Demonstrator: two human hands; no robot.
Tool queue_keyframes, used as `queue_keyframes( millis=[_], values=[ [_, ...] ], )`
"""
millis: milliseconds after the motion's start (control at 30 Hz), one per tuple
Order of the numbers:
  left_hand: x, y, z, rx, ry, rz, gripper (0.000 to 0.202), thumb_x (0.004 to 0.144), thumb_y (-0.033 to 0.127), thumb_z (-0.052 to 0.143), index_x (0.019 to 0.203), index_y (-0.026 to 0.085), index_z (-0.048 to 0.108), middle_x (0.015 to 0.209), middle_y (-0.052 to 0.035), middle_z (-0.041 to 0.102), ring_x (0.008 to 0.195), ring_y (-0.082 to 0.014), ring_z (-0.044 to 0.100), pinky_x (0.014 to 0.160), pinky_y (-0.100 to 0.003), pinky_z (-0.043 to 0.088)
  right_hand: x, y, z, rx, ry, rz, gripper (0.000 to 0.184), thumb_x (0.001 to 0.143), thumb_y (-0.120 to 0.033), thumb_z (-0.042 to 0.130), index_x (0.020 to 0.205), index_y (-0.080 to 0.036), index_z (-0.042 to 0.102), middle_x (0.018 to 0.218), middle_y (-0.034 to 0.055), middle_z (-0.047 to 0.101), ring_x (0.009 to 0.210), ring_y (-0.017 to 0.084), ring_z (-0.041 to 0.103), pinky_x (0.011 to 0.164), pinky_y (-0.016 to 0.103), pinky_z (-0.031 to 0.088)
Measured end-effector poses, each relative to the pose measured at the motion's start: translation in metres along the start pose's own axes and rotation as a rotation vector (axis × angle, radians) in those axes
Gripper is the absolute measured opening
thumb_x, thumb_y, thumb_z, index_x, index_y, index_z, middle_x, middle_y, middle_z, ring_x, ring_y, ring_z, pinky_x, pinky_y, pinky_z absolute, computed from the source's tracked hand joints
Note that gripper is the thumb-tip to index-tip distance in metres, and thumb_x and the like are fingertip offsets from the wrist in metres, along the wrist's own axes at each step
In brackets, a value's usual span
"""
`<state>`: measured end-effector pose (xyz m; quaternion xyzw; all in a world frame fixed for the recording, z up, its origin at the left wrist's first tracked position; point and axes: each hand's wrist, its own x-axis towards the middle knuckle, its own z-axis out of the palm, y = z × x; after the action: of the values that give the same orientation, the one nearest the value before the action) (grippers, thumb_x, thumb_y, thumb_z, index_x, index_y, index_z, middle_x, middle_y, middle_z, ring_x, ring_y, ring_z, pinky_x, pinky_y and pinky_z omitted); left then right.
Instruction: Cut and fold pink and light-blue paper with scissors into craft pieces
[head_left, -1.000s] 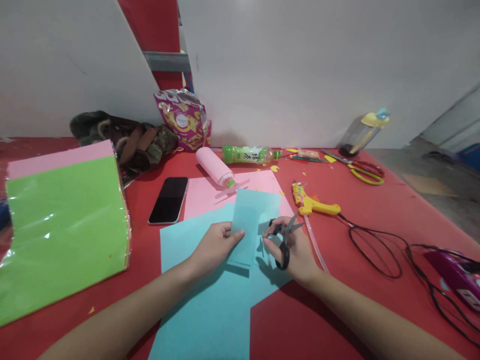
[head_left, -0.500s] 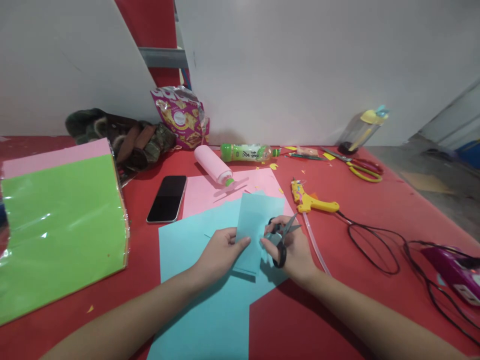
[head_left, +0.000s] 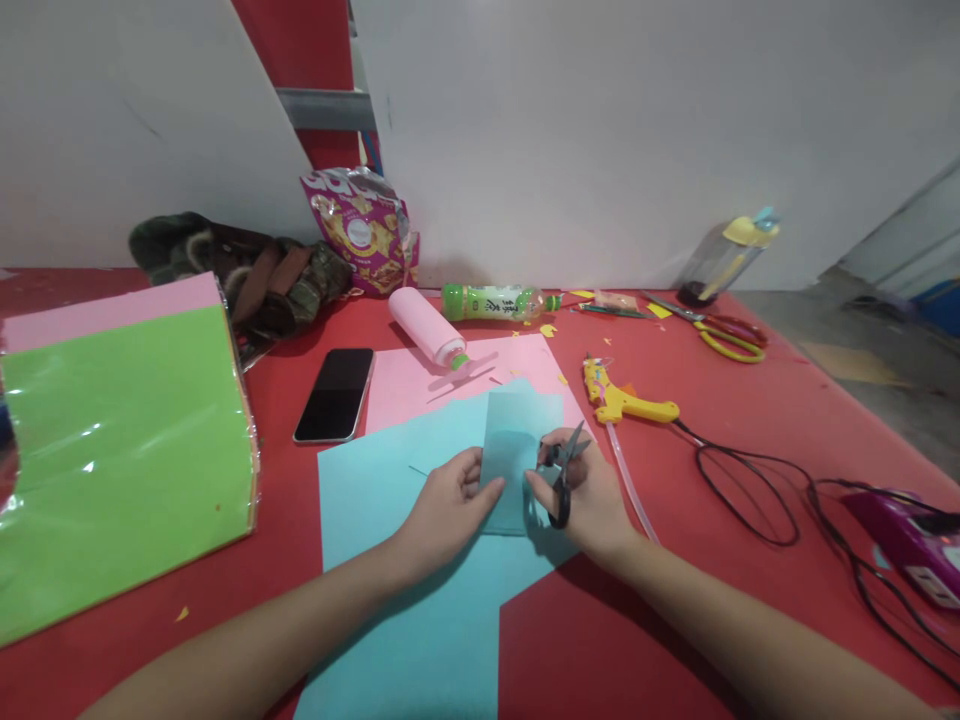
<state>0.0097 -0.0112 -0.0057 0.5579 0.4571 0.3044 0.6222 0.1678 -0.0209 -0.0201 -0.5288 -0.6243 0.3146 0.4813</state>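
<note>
My left hand [head_left: 448, 508] pinches the lower left edge of a small light-blue paper piece [head_left: 514, 452], holding it just above a large light-blue sheet [head_left: 390, 590]. My right hand [head_left: 585, 495] is closed round black-handled scissors [head_left: 561, 475], whose blades point up and to the right; its fingertips also touch the right edge of the small piece. A pink sheet [head_left: 420, 385] lies partly under the blue one on the red table [head_left: 660, 600].
A black phone [head_left: 335, 394], a pink glue bottle [head_left: 427, 327] and a green drink bottle [head_left: 491, 302] lie behind the sheets. To the right lie a yellow glue gun [head_left: 622, 400] with black cord [head_left: 750, 490], yellow-handled scissors [head_left: 724, 335] and a purple device [head_left: 911, 540]. Wrapped green and pink paper [head_left: 120, 450] lies left.
The small blue piece has come lower and squarer between my hands. The scissors have swung from pointing right to pointing more upright.
</note>
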Motion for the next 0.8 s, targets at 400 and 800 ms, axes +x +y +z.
queue_keyframes(
  millis=[400,800],
  values=[
    [-0.0004,0.0008,-0.0082,0.444,0.078,0.202,0.008,0.076,0.021,0.05,0.078,0.018,0.056,0.058,0.0024,0.05,0.053,-0.0111,0.044,0.056,-0.023,0.038,0.0021,0.0011,-0.0007,0.049,-0.044,0.069,0.027,0.065,-0.015,0.057,0.086,-0.024,0.042,0.07,-0.0021,0.049,0.065,0.013,0.048,0.062,0.028,0.04],
    [-0.0003,0.0008,-0.0081,0.448,0.102,0.198,0.016,0.074,0.023,0.052,0.083,0.017,0.063,0.059,0.0007,0.055,0.052,-0.0119,0.046,0.054,-0.023,0.037,0.0028,-0.0006,-0.0006,0.086,-0.018,0.091,0.027,0.066,-0.018,0.058,0.086,-0.024,0.042,0.07,-0.0017,0.049,0.064,0.013,0.049,0.057,0.027,0.041]
  ],
)
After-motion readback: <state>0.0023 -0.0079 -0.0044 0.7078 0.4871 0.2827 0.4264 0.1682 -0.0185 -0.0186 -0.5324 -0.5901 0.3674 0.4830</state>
